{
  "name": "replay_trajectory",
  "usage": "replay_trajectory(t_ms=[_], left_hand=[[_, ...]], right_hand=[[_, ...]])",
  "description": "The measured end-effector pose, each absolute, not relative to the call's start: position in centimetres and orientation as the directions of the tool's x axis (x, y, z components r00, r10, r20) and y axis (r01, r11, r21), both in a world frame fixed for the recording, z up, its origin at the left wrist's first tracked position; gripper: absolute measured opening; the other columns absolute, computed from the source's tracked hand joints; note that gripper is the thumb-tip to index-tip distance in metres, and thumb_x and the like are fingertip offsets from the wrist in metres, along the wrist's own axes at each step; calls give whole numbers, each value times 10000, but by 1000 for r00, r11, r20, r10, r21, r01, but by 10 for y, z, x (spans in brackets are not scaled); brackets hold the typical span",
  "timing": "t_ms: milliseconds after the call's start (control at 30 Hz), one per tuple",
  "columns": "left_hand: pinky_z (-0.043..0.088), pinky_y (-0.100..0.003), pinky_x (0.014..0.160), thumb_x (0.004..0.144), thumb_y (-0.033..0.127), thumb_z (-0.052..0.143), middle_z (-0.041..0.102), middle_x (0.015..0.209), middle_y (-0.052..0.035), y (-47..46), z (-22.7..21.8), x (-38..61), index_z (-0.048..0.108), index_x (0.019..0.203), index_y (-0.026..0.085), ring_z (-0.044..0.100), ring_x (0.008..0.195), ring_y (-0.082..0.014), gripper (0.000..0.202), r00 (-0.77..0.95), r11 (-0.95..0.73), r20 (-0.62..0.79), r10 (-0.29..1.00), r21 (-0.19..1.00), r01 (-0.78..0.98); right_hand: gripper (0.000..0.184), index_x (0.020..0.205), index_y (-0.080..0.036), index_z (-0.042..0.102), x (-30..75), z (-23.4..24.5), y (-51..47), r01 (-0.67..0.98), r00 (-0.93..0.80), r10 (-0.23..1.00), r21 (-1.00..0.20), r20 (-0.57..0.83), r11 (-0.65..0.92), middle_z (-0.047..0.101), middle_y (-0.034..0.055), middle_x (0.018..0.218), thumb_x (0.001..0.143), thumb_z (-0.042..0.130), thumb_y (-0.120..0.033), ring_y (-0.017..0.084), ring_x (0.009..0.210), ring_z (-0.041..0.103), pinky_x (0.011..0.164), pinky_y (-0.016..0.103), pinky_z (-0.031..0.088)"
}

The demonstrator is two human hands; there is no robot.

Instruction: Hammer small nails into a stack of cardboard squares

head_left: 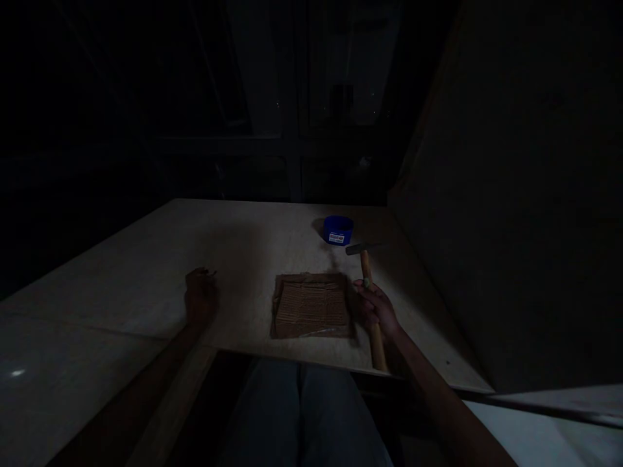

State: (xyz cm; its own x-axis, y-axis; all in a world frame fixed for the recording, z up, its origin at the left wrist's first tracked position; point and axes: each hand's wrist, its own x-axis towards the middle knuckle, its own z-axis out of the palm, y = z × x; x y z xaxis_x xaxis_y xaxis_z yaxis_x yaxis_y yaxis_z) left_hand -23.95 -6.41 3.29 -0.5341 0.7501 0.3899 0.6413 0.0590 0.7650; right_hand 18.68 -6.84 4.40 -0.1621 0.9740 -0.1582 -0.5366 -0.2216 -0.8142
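In the dim light my right hand (379, 310) is wrapped around the wooden handle of a hammer (366, 263). The hammer's metal head points away from me, and the handle's lower end reaches the table's near edge. My left hand (200, 295) is over the left part of the table, fingers closed, with a small dark thin thing (210, 272) at the fingertips, too dark to name. Between my hands, nearer the right one, a ridged brown cardboard piece (311, 305) lies flat on the table (243, 253).
A blue tub (337, 231) with a white label stands beyond the hammer head; its contents are hidden. Along the right side rises a dark panel (511, 227). Dark window frames stand behind the table. My legs are below the near edge.
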Motion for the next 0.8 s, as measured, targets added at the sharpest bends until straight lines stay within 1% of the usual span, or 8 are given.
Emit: replay_trajectory(t_ms=[100, 233, 367, 467, 533, 633, 700, 800], left_hand=[[526, -305, 661, 841, 339, 509, 667, 845, -21, -51, 49, -181, 592, 1220, 216, 621, 668, -168, 407, -363, -94, 310, 879, 858, 504], [520, -324, 722, 864, 428, 580, 675, 725, -27, -42, 64, -107, 703, 1042, 177, 643, 690, -180, 331, -124, -232, 291, 949, 907, 352], [492, -278, 610, 877, 494, 630, 684, 770, -15, -41, 65, -61, 652, 1162, 175, 652, 587, -141, 429, 5, -197, 198, 980, 972, 126], [472, -257, 592, 866, 512, 657, 687, 791, -15, -36, 59, -46, 605, 1302, 174, 674, 599, -142, 554, 37, -157, 155, 987, 987, 36], [463, -248, 593, 850, 514, 674, 703, 829, -34, -31, 54, -42, 614, 1315, 164, 690, 627, -148, 585, 61, -103, 103, 993, 995, -2], [457, -242, 604, 829, 513, 694, 722, 888, -67, -25, 47, -39, 667, 1242, 148, 715, 686, -167, 552, 92, -48, 51, 994, 998, -39], [455, -239, 610, 828, 509, 696, 727, 903, -75, -23, 45, -38, 692, 1168, 144, 726, 723, -180, 498, 101, -39, 44, 994, 998, -54], [454, -233, 613, 812, 518, 711, 723, 880, -71, -17, 44, -41, 688, 1049, 139, 734, 738, -191, 447, 113, -25, 34, 993, 996, -83]], right_hand=[[383, 965, -214, 602, 189, 25, -50, -598, -184, 976, -776, -114, -203, 380, -160, 454, 700, 840, -354, 24, 274, 208, 233, 125, 255], [362, 1020, -215, 624, 199, 11, -38, -655, -250, 959, -707, -132, -268, 372, -165, 462, 723, 813, -298, 18, 274, 189, 242, 117, 235], [287, 1025, -212, 649, 206, 11, -36, -713, -302, 944, -625, -136, -318, 379, -159, 469, 770, 775, -253, 20, 285, 191, 260, 119, 236], [241, 996, -217, 648, 206, 14, -34, -720, -309, 938, -605, -159, -340, 343, -161, 467, 786, 762, -248, 19, 292, 197, 293, 116, 272], [216, 978, -227, 643, 205, 16, -33, -713, -318, 932, -603, -176, -358, 324, -163, 468, 794, 755, -243, 19, 301, 194, 336, 115, 331], [190, 964, -231, 657, 204, 19, -34, -718, -308, 931, -594, -194, -361, 325, -165, 470, 797, 747, -222, 17, 313, 179, 467, 139, 474], [183, 964, -231, 677, 203, 21, -36, -718, -281, 937, -602, -209, -350, 323, -171, 464, 794, 743, -213, 20, 316, 165, 633, 196, 570], [170, 970, -237, 687, 200, 21, -39, -698, -272, 939, -629, -211, -343, 313, -179, 461, 805, 731, -237, 28, 324, 167, 932, 362, 576]])
